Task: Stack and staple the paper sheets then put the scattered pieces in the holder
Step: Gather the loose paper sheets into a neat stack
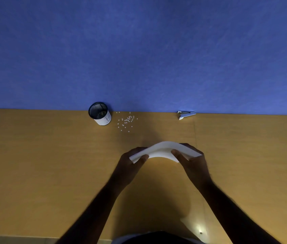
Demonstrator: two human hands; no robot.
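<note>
Black wire-mesh cylinder with a white paper band, the holder [100, 113] stands at the back of the tan wooden desk [33, 164], against the blue wall. Just right of it lie the scattered small white paper pieces [127, 121], loose on the desk and near the holder's foot. Nearer the person, at mid-desk, the left hand [131, 160] pinches the left end of the white stack of paper sheets [164, 150], thumb on top, fingers beneath. The stack arches upward between the two hands and appears lifted off the desk, though the dim light makes that hard to confirm. The right hand [191, 157] grips the right end likewise. Far right at the back rests the small silver metal stapler [186, 114], untouched and well apart from the sheets.

Squaring the sheets seems the step in hand. It would go best by easing the bow out, tapping one edge flat on the desk until the corners align, then keeping one hand clamped on the stack while the other fetches the stapler.
</note>
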